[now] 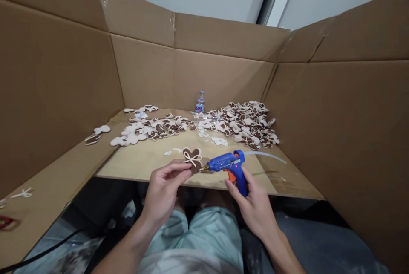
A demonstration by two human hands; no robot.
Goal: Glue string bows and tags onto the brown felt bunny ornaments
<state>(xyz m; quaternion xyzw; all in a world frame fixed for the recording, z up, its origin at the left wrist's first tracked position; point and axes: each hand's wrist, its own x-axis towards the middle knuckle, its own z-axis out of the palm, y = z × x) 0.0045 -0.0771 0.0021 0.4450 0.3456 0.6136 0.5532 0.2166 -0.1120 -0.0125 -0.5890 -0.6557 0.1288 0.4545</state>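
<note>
Between the thumb and fingers of my left hand (168, 186) is a brown felt bunny-head shape (194, 154) with a pale edge and a cream bow on it. My right hand (252, 199) grips the handle of a blue hot glue gun (223, 162) with an orange trigger. The gun's brass nozzle points left and reaches the lower right edge of the felt shape; whether it touches cannot be made out. A translucent glue stick (268, 154) trails out of the gun's back end.
A big pile of brown and white felt shapes (251, 122) lies at the back right, a smaller group (150, 129) at the left. A water bottle (200, 102) stands between them. Cardboard walls (223, 69) surround the board. Small white pieces (219, 141) lie mid-board; a loose bow (22, 193) rests far left.
</note>
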